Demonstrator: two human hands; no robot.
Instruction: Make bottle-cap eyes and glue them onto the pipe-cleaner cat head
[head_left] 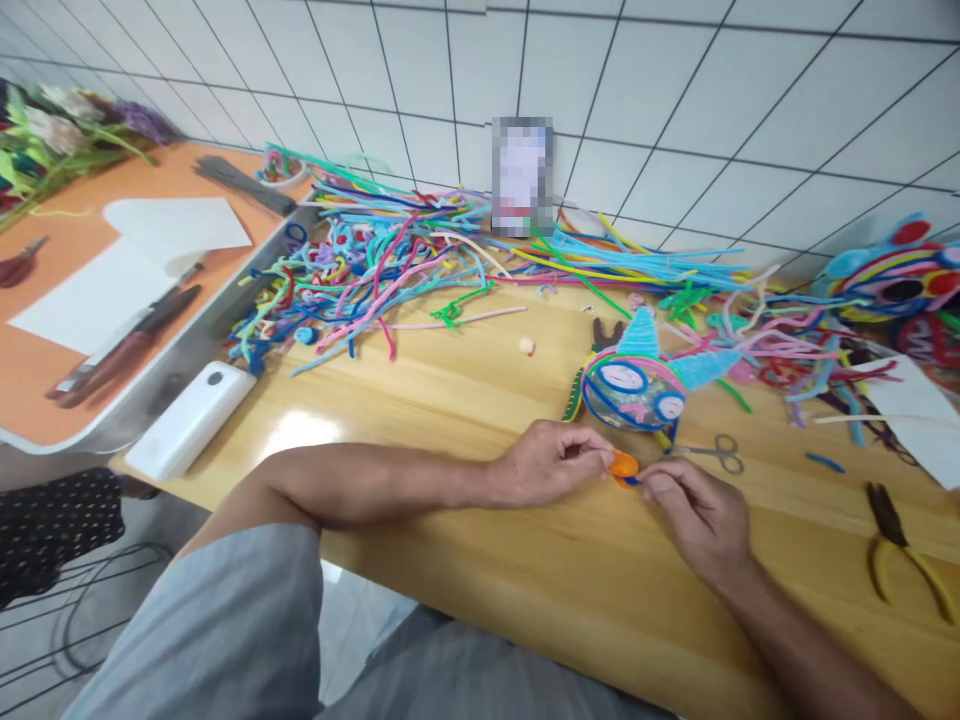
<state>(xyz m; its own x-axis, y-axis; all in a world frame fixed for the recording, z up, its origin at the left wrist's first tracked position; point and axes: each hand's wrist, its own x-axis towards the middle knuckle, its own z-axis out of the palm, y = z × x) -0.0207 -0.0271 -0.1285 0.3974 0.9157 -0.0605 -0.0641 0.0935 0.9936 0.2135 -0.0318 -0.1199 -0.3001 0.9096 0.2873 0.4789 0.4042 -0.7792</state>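
A small rounded orange piece [624, 463] is pinched at its left edge between the thumb and fingers of the left hand [547, 465], low over the wooden table [450, 570]; a short blue strip [632, 481] is seen along the lower right edge of the piece, and its outer end is met by the pressed-together thumb and forefinger of the right hand [697, 515]; whether the strip is joined to the piece cannot be told at this size; just beyond the grip, a clear rounded figure [637, 405] is set, trimmed with blue-ringed white eyes and two light-blue pointed ears; to the right of the figure's base, a pair of small scissors [712, 454] is laid near the right hand; farther right of the grip, a short blue piece [825, 462] and yellow-handled pliers [889, 540] are left apart from each other; beyond the grip to the left, a small pale ball [527, 345] is seen, with a tangled heap of coloured fuzzy stems [367, 270] behind it; well to the left of the grip, a white oblong device [191, 420] is placed beside an orange-surfaced tray [82, 205], on which white paper [75, 295] is spread.
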